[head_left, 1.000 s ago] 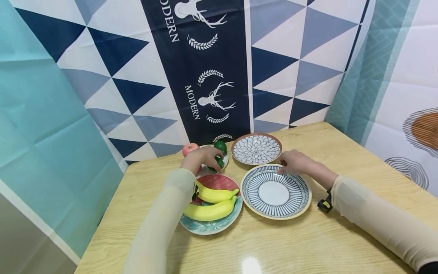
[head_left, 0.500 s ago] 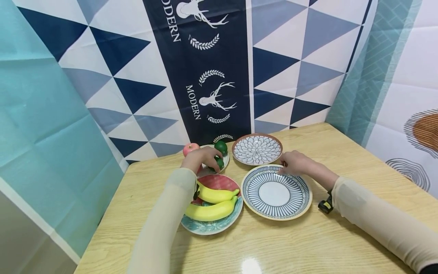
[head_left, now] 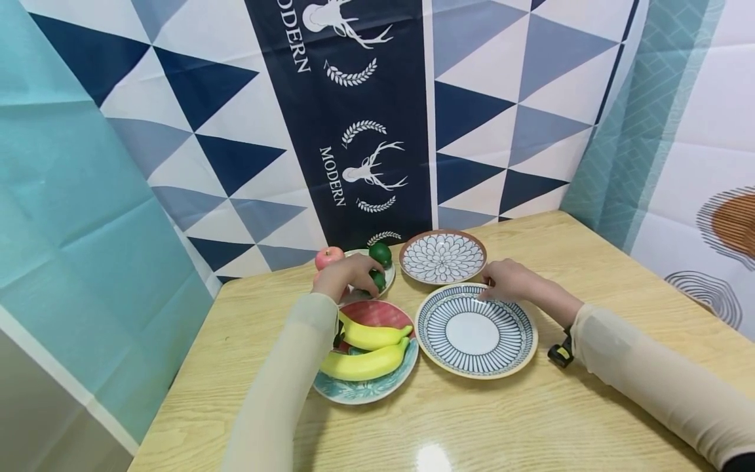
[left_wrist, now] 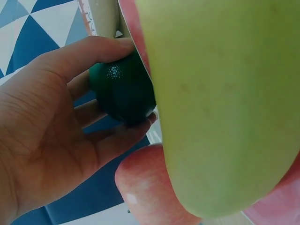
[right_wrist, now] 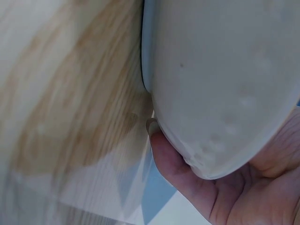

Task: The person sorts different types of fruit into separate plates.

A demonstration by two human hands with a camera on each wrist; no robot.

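Observation:
My left hand point(head_left: 352, 272) reaches over a small white plate point(head_left: 364, 294) and holds a dark green lime point(left_wrist: 123, 89), its thumb and fingers curled round it. A second lime point(head_left: 380, 254) lies just behind. My right hand point(head_left: 508, 280) pinches the far right rim of a blue-and-white striped plate point(head_left: 472, 332). From the right wrist, the plate's pale underside point(right_wrist: 220, 84) shows, with a finger point(right_wrist: 168, 154) under its edge. Two yellow bananas point(head_left: 366, 362) lie across a red-and-teal plate point(head_left: 354, 391) beneath my left forearm; one fills much of the left wrist view.
A red apple point(head_left: 328, 256) is beside the white plate, and another apple point(left_wrist: 147, 183) shows partly in the left wrist view. Behind the striped plate stands a brown-rimmed flower plate point(head_left: 442, 257). A patterned cloth point(head_left: 377, 131) hangs along the back edge of the wooden table point(head_left: 501, 419).

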